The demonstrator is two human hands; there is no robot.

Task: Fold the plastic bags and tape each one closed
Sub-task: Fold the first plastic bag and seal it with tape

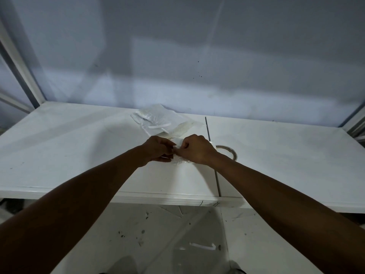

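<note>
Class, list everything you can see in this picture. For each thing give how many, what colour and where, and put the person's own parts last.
table: one, white, across the middle of the view
pile of plastic bags: one pile, clear, at the back of the table beyond the hands; number of bags cannot be told
folded bag: one, clear, pinched between both hands
tape roll: one, pale, on the table beside the right wrist
wall: one, grey-blue, behind the table
frame post: one at each side edge, grey-white
floor: pale, scuffed, below the table
plastic sheet: one, clear with a white strip, on the floor
left hand: fingers pinching the folded bag
right hand: fingers pinching the folded bag
</note>
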